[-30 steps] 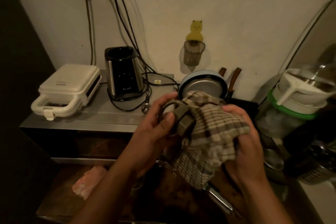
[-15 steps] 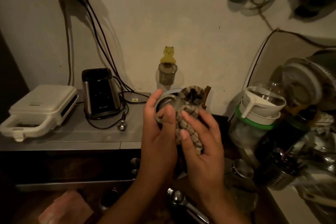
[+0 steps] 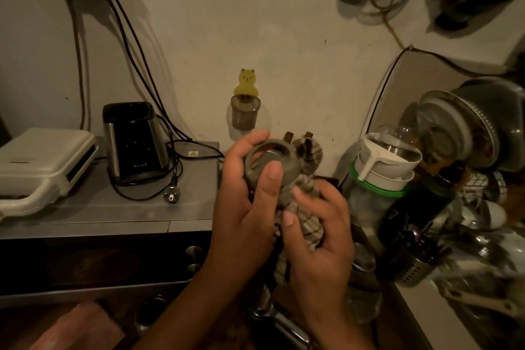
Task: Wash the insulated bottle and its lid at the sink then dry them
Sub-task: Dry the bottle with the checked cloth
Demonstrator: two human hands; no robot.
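Note:
My left hand (image 3: 244, 207) grips the grey-green bottle lid (image 3: 272, 162) with its loop handle, thumb pressed on its near side, held above the sink. My right hand (image 3: 321, 233) grips a bunched checked cloth (image 3: 308, 221) just below and to the right of the lid. Part of the cloth pokes up behind the lid. The insulated bottle itself is not plainly visible in the dim light.
A steel counter (image 3: 136, 207) at left carries a white sandwich maker (image 3: 42, 162) and a black appliance (image 3: 133, 139) with a loose plug. A crowded dish rack (image 3: 443, 193) with a utensil holder stands at right. The faucet (image 3: 281, 321) lies below my hands.
The cloth went from draped loosely over the lid to bunched in my right hand. The lid turned so its loop faces up. The view tilted upward.

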